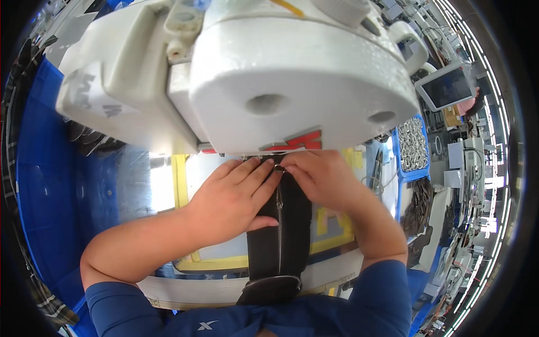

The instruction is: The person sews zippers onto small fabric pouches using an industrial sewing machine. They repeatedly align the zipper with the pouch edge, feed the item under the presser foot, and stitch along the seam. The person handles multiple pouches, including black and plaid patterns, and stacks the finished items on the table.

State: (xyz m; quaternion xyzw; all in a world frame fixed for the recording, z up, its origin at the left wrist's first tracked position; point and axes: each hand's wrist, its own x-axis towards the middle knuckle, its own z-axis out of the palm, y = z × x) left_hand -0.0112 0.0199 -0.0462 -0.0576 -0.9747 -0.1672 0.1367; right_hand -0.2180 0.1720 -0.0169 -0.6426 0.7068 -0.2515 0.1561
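A long black fabric piece (295,224) with a metal zipper (279,236) down its middle runs from under a white sewing machine head (297,78) toward my body. My left hand (230,196) lies flat on the fabric's left side, fingers stretched toward the machine, thumb near the zipper. Opposite it, my right hand (320,177) has its fingers and thumb pressed together in a pinch at the fabric's far part. Between the fingertips of both hands a small metal ring (279,168) shows. The machine head hides the needle area and the fabric's far end.
Yellow tape (219,263) frames the work plate. A large blue bin (48,185) stands at the left. To the right, a blue tray (412,147) holds many metal rings, with dark pieces (418,205) nearer and a screen (446,87) farther back.
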